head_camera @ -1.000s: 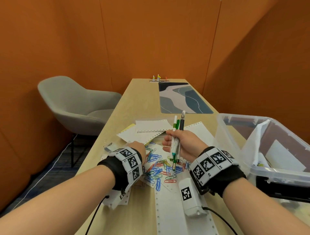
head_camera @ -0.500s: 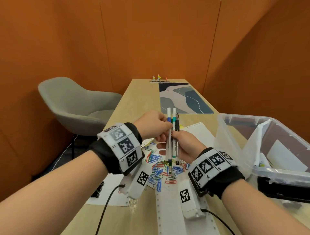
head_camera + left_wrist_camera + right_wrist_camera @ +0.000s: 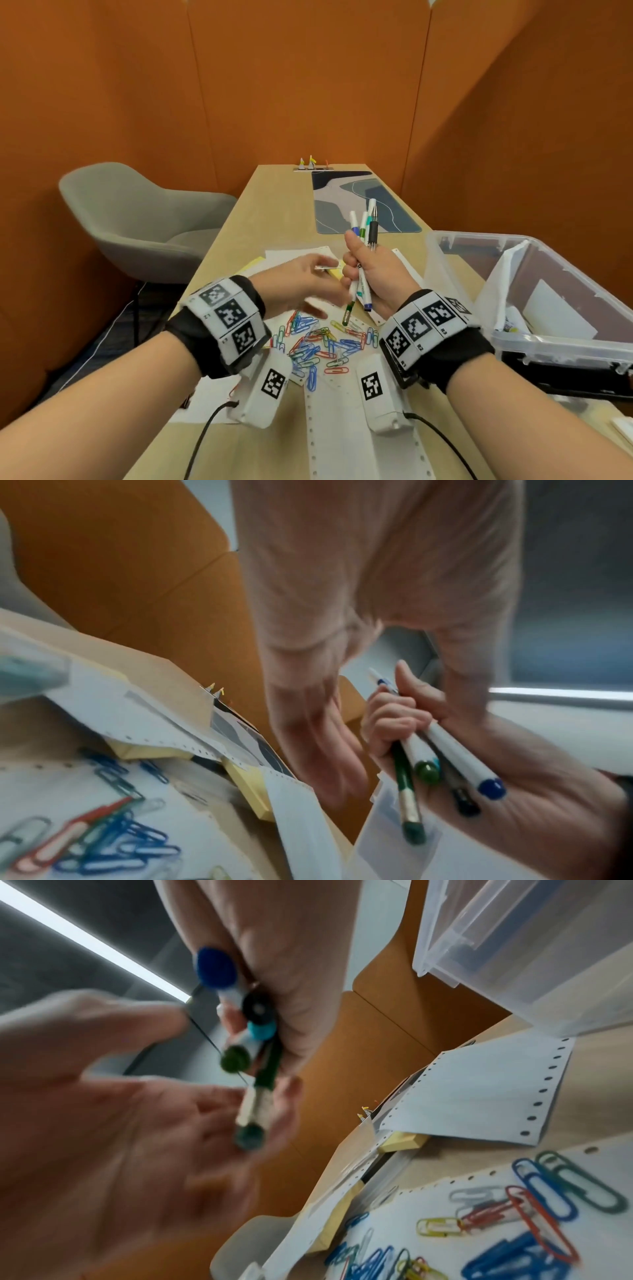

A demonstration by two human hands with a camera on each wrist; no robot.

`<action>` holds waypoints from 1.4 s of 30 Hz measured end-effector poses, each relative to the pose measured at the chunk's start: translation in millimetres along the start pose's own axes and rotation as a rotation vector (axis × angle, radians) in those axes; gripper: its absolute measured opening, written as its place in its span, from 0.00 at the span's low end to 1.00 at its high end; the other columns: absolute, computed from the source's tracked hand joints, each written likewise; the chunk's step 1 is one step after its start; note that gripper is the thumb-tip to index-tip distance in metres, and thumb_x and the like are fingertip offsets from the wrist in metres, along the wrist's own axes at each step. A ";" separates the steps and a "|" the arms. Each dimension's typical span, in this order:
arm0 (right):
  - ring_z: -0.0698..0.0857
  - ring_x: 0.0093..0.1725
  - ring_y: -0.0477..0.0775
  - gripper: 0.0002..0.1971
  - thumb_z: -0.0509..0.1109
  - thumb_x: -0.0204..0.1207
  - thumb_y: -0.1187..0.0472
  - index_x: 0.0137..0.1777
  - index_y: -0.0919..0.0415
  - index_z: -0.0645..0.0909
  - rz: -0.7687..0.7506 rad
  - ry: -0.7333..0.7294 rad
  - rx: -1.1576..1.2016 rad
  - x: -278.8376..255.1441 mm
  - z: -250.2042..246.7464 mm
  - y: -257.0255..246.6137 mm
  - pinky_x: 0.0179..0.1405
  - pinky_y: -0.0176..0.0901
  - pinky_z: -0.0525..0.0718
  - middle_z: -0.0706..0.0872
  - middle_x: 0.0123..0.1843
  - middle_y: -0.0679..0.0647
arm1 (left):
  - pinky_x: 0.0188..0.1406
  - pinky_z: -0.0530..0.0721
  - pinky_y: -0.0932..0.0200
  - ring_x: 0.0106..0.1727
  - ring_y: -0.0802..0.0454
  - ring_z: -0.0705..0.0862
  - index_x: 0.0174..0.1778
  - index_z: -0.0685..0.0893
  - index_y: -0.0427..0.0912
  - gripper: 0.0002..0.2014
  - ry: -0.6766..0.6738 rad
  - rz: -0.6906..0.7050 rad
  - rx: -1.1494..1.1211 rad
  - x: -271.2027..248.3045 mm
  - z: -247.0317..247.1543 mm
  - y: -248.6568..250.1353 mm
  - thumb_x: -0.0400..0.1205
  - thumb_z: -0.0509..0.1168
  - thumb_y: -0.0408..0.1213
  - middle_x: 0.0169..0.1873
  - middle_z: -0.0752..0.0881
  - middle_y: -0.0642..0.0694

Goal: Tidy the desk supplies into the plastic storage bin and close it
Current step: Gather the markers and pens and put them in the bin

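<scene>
- Reaching with loose, blurred fingers, the left hand [image 3: 301,281] holds nothing, just beside the pens.
- Coloured paper clips [image 3: 322,342] lie on paper below both hands.
- The right hand [image 3: 373,274] grips a bundle of pens [image 3: 363,260] upright, above the desk.
- The plastic storage bin [image 3: 445,270] stands open at right.

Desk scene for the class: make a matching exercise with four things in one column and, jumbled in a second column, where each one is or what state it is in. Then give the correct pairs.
Things
1. bundle of pens
2. paper clips
3. plastic storage bin
4. grey chair

Places or states
A. beside the desk, on its left
B. gripped upright in the right hand
C. open, no lid on it, on the desk at the right
D. loose pile on white paper between the hands

Pairs: 1-B, 2-D, 3-C, 4-A
</scene>
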State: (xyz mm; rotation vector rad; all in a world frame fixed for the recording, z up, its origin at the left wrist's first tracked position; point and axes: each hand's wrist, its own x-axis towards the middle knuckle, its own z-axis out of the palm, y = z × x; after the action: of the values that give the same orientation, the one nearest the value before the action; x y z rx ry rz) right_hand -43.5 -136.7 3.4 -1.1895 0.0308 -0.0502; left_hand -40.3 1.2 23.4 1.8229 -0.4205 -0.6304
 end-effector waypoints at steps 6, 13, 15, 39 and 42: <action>0.71 0.18 0.41 0.10 0.65 0.80 0.58 0.39 0.58 0.70 -0.041 -0.031 -0.037 -7.6 4.1 0.8 0.21 0.34 0.74 0.70 0.27 0.50 | 0.31 0.89 0.61 0.25 0.54 0.85 0.52 0.78 0.35 0.19 -0.092 -0.046 0.252 0.2 25.4 -3.1 0.69 0.72 0.18 0.30 0.85 0.43; 0.70 0.19 0.45 0.15 0.70 0.76 0.53 0.33 0.56 0.70 -0.151 0.045 -0.161 -12.9 -1.3 -6.9 0.20 0.35 0.73 0.71 0.17 0.46 | 0.29 0.86 0.69 0.27 0.56 0.86 0.38 0.82 0.30 0.10 -0.203 -0.151 -0.051 5.1 31.1 8.0 0.74 0.63 0.12 0.31 0.86 0.41; 0.70 0.19 0.45 0.16 0.70 0.75 0.50 0.33 0.56 0.70 -0.212 0.075 -0.239 -13.3 -2.0 -12.1 0.23 0.35 0.73 0.71 0.15 0.45 | 0.43 0.89 0.64 0.37 0.53 0.88 0.49 0.80 0.30 0.12 -0.269 -0.157 -0.126 4.4 33.0 11.3 0.75 0.61 0.12 0.40 0.86 0.38; 0.77 0.28 0.52 0.12 0.69 0.76 0.53 0.36 0.60 0.78 -0.274 0.173 -0.494 -65.6 -17.0 -110.0 0.25 0.40 0.76 0.79 0.30 0.52 | 0.19 0.72 0.67 0.22 0.56 0.75 0.50 0.77 0.38 0.10 0.121 0.398 0.111 -11.4 97.5 101.5 0.78 0.59 0.21 0.25 0.77 0.45; 0.82 0.35 0.53 0.22 0.69 0.75 0.48 0.60 0.67 0.78 -0.290 0.203 -0.564 -86.3 -42.1 -139.7 0.26 0.41 0.81 0.81 0.42 0.56 | 0.19 0.71 0.65 0.20 0.57 0.69 0.40 0.74 0.42 0.07 0.044 0.383 0.026 -3.8 128.5 119.8 0.81 0.57 0.26 0.20 0.72 0.51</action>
State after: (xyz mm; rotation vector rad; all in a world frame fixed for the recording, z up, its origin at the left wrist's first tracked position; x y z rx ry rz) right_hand -135.0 -222.7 117.2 -1.7420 0.0533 -0.4407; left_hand -118.9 -133.0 105.2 1.7147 -0.7287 -0.3202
